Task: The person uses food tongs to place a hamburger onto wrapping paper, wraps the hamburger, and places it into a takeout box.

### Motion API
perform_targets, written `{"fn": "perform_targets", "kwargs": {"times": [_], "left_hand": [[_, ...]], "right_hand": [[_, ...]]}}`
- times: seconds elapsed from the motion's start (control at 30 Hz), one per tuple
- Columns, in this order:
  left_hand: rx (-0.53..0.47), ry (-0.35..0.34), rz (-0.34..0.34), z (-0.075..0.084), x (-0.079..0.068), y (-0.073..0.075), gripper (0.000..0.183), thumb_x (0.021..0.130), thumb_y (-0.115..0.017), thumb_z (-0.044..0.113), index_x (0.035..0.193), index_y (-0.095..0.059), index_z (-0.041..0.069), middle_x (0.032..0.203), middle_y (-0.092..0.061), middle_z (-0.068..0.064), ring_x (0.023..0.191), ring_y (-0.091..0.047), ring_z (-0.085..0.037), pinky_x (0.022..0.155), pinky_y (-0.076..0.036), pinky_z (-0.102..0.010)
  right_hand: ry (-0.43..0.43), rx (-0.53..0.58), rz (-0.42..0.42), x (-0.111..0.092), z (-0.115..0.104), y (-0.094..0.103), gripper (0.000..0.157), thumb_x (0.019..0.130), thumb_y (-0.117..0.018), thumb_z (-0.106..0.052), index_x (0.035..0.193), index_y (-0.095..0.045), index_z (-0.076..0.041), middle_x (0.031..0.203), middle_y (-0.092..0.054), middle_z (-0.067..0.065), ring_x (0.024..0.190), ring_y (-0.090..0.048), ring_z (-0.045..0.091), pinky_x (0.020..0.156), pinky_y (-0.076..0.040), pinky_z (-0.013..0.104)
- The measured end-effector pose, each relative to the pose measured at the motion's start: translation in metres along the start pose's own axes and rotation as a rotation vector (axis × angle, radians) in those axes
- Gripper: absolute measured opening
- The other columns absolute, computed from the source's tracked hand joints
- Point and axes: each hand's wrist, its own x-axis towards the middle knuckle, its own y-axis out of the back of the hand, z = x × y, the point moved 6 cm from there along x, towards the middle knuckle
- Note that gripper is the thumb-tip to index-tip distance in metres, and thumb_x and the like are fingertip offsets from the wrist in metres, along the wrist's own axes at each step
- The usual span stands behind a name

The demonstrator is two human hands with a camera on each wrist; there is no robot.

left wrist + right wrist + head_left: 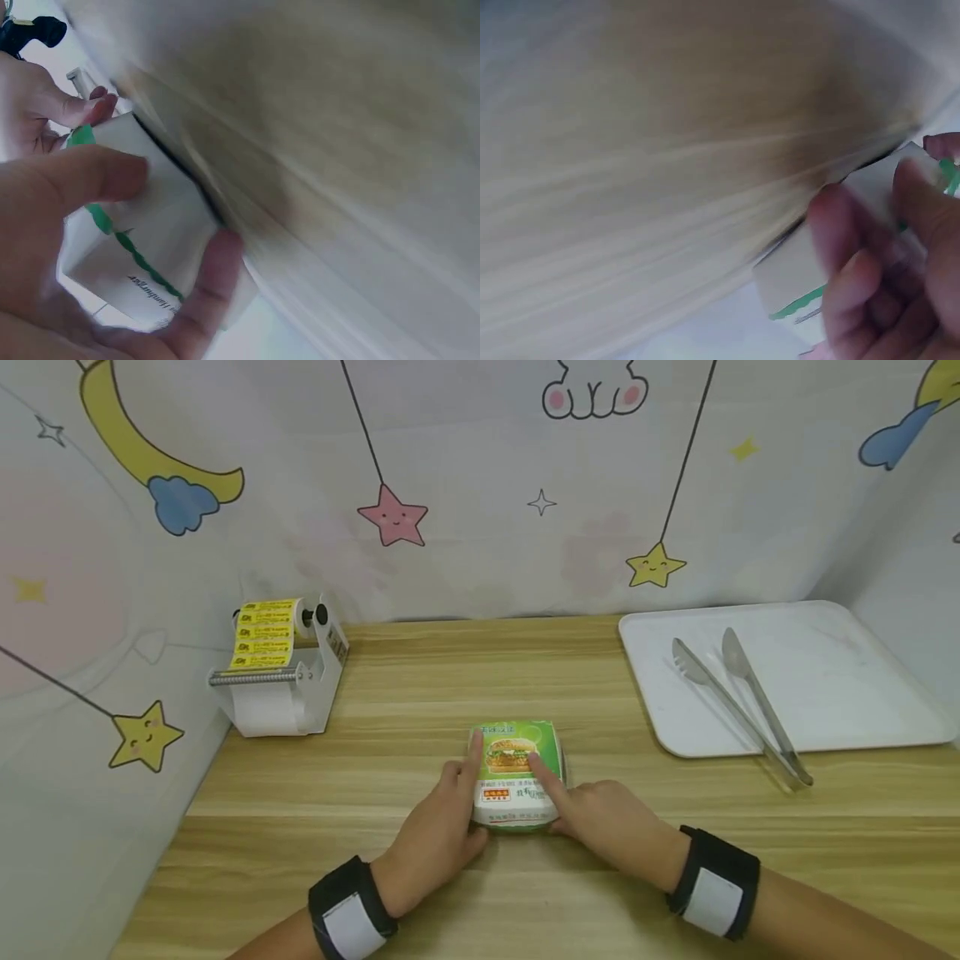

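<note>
A closed burger box (517,785), green on top with a burger picture and white at the front, sits on the wooden table between both hands. My left hand (438,835) holds its left side, the index finger along the top's left edge and the thumb at the front corner. In the left wrist view, the box's white side (165,225) bears a green line and the word Hamburger. From the right, my right hand (611,818) grips the box, its index finger reaching over the top. The right wrist view shows its thumb against the white front and other fingers curled near the side.
A label dispenser (281,668) with a roll of yellow labels stands at the back left. At the right lies a white tray (862,693), with metal tongs (742,706) on it whose joined end overhangs the front rim. A printed curtain (480,560) hangs behind the table.
</note>
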Motion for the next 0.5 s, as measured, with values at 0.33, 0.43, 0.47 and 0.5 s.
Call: {"fn": "perform_targets", "kwargs": {"times": [0.33, 0.43, 0.47, 0.5], "left_hand": [[0.192, -0.077, 0.026, 0.009, 0.001, -0.002, 0.096, 0.079, -0.074, 0.036, 0.155, -0.02, 0.015, 0.118, -0.05, -0.025, 0.084, -0.06, -0.022, 0.06, -0.054, -0.029], [0.224, -0.062, 0.026, 0.01, 0.001, -0.001, 0.095, 0.079, -0.075, 0.034, 0.155, -0.021, 0.015, 0.118, -0.05, -0.024, 0.086, -0.06, -0.023, 0.058, -0.054, -0.03], [0.229, -0.058, 0.023, 0.01, 0.002, -0.001, 0.095, 0.078, -0.075, 0.034, 0.154, -0.022, 0.015, 0.118, -0.05, -0.024, 0.086, -0.06, -0.024, 0.058, -0.054, -0.029], [0.229, -0.057, 0.02, 0.009, 0.002, -0.001, 0.095, 0.078, -0.075, 0.034, 0.154, -0.022, 0.016, 0.118, -0.05, -0.024, 0.086, -0.061, -0.024, 0.059, -0.055, -0.029]], "right_hand": [[-0.02, -0.068, 0.048, 0.004, 0.011, 0.003, 0.088, 0.075, -0.069, -0.053, 0.146, -0.04, -0.012, 0.089, -0.06, 0.004, 0.075, -0.057, 0.018, 0.058, -0.05, 0.033], [-0.034, -0.049, 0.067, 0.009, 0.008, 0.005, 0.099, 0.068, -0.066, -0.067, 0.149, -0.037, -0.018, 0.129, -0.053, 0.013, 0.112, -0.053, 0.03, 0.078, -0.051, 0.044], [-0.023, -0.048, 0.072, 0.011, 0.006, 0.006, 0.1, 0.068, -0.065, -0.069, 0.15, -0.036, -0.019, 0.137, -0.049, 0.014, 0.12, -0.049, 0.033, 0.083, -0.049, 0.048], [-0.01, -0.051, 0.081, 0.012, 0.003, 0.006, 0.098, 0.07, -0.064, -0.069, 0.15, -0.036, -0.02, 0.143, -0.045, 0.014, 0.127, -0.044, 0.035, 0.087, -0.048, 0.051]]}}
